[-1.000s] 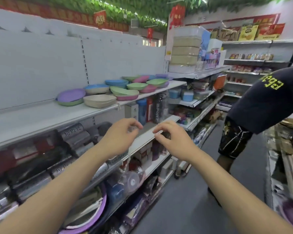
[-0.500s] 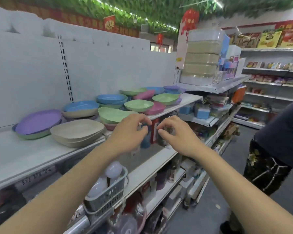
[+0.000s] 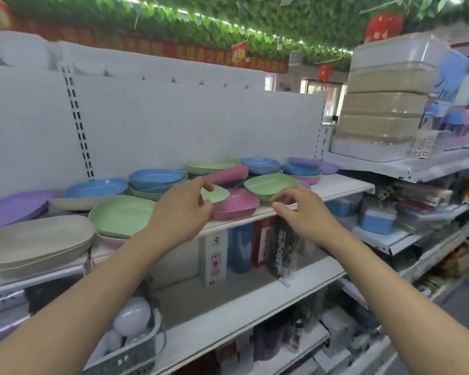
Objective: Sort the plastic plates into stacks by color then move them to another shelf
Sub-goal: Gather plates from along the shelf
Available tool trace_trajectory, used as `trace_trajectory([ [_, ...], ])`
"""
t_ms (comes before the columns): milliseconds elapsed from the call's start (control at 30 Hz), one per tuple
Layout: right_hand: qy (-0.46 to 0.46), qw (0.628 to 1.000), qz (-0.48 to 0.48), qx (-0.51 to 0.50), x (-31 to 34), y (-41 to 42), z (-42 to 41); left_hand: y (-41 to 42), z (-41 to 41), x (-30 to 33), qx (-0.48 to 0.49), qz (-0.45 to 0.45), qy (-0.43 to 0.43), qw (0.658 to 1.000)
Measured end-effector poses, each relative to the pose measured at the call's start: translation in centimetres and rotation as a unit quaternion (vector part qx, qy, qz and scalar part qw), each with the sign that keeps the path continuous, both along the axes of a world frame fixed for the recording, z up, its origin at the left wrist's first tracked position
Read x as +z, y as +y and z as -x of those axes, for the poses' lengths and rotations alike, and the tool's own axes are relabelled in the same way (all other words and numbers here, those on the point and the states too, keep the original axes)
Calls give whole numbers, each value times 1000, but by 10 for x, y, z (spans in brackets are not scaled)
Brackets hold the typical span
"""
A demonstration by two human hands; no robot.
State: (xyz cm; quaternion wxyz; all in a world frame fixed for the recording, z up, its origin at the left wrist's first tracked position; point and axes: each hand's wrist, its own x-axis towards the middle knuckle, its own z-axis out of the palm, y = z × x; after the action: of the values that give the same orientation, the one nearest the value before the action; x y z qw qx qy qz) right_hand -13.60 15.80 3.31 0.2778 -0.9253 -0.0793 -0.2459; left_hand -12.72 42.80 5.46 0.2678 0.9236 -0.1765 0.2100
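In the head view, the white shelf (image 3: 333,189) carries the plastic plates, mixed by colour along its length, and its front edge serves as the landmark here. The left hand (image 3: 180,212) reaches over that edge, thumb and fingers curled with a gap between them, just in front of a small green plate (image 3: 217,193) that lies in a pink plate (image 3: 237,205); whether the fingertips touch the pink rim I cannot tell. The right hand (image 3: 301,205) hangs at the edge just right of the pink plate, fingers loosely curled and holding nothing, below a tilted green plate (image 3: 271,184).

Left along the edge sits a large green plate (image 3: 122,215), then a stack of beige plates (image 3: 35,240) whose rim overhangs the edge slightly. Behind these, against the white back panel (image 3: 173,125), lie blue plates (image 3: 155,178) and a purple plate (image 3: 12,205). Further right, toward the back, are more blue, pink and purple plates.

At the right end of the shelf, bare white surface shows between the last plates and the end. Below the edge, a lower shelf (image 3: 228,318) holds bottles and a grey basket (image 3: 136,353).
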Motion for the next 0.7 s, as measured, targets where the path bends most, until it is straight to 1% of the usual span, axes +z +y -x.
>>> trace_trajectory([
  [133, 20, 999, 3, 36, 8, -42, -38, -28, -10, 0, 116, -51, 62, 990],
  [233, 21, 997, -10, 70, 10, -53, -58, -40, -12, -2, 165, -29, 106, 980],
  [300, 23, 995, -11, 98, 7, -54, -66, -44, -13, -5, 177, -7, 145, 973],
  [367, 31, 992, -11, 120, 2, -53, -72, -46, -15, -10, 183, 13, 163, 969],
  [500, 47, 992, -18, 114, -9, -57, -82, -45, -20, -14, 196, 30, 135, 971],
  [600, 80, 992, -35, 94, -15, -64, -87, -48, -21, -12, 211, 53, 93, 972],
  [700, 119, 988, -29, 91, -18, -66, -93, -51, -19, -10, 213, 92, 57, 971],
])
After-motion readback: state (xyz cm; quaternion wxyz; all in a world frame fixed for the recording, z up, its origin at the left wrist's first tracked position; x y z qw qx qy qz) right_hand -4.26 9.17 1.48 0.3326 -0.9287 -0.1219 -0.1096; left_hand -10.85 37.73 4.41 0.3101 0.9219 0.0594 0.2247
